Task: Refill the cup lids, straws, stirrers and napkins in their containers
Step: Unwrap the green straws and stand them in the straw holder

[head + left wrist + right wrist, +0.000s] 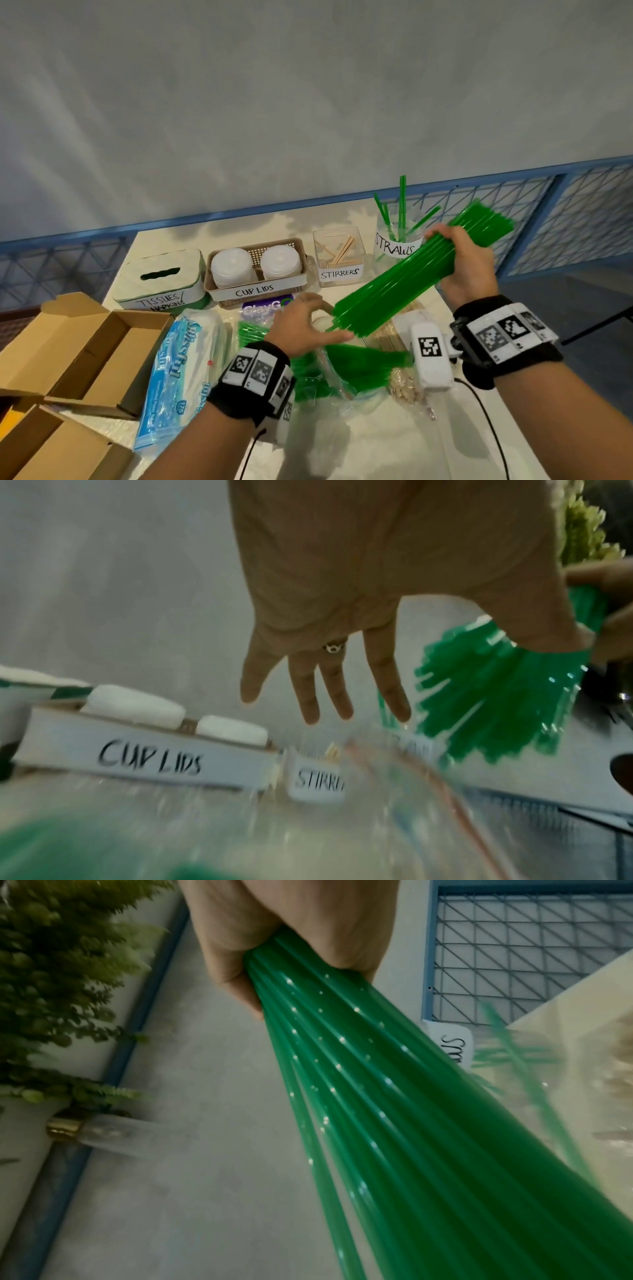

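Observation:
My right hand (459, 260) grips a thick bundle of green straws (387, 284) near its upper end and holds it slanted above the table. In the right wrist view the fingers (291, 934) wrap the bundle (394, 1110). My left hand (305, 329) is open at the bundle's lower end, fingers (325, 669) spread and thumb beside the straw tips (486, 696). Behind the bundle stands the clear jar labelled STRAWS (394, 243) with a few straws in it. The STIRRERS box (339, 260), CUP LIDS basket (257, 291) and TISSUES/NAPKINS box (161, 281) line the table's far side.
A clear bag with more green straws (349, 366) and packs of wooden stirrers (394, 332) lie under my hands. A blue napkin pack (178, 370) lies to the left, beside open cardboard boxes (85, 342). A blue mesh fence (548, 212) runs behind the table.

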Motion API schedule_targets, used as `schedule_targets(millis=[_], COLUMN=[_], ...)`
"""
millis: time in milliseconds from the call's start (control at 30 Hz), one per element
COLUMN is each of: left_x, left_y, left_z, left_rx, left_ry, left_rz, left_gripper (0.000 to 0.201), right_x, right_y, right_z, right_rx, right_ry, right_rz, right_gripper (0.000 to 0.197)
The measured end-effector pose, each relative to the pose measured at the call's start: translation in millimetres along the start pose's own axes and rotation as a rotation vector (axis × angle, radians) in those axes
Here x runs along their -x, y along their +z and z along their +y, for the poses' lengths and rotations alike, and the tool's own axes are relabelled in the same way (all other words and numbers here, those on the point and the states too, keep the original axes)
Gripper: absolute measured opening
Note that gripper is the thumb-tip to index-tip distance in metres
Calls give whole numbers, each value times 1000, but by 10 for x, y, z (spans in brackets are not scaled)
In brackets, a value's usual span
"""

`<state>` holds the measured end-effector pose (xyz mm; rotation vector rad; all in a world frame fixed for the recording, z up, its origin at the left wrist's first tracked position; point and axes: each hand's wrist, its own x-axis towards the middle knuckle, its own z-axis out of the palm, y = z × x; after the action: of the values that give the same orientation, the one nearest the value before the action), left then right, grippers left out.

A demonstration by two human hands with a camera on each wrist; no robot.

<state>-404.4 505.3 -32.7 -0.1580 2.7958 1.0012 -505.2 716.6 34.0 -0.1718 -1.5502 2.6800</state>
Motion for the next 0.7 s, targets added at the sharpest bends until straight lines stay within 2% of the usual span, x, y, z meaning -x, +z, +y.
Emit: schedule_targets(millis=[67, 200, 300, 400, 467, 567, 700], left_x=[-24, -168, -348, -482, -531, -557, -562], left_y=[-176, -407, -420, -354, -291, -195, -122], left_z=[145, 572, 834, 985, 1030, 1034, 1014], left_rx=[73, 32, -48, -42, 1, 108, 144], left_ry=[60, 174, 218, 191, 152, 95, 96], left_rz=[2, 52, -38, -206, -252, -243, -208], left_gripper=[65, 99, 106, 91, 75, 54, 46], right_x=[-81, -193, -207, -186, -181, -168, -146], right_y=[-18, 8, 78, 152, 176, 147, 62], right_z=[-121, -215, -155, -73, -53, -46, -63], right_rx=[4, -29, 6, -20, -19, -5, -23], right_ry=[-8, -17, -15, 10, 18, 40, 32], right_rz=[17, 48, -4, -52, -65, -89, -176], right_gripper=[10, 11, 10, 16, 14, 11, 9])
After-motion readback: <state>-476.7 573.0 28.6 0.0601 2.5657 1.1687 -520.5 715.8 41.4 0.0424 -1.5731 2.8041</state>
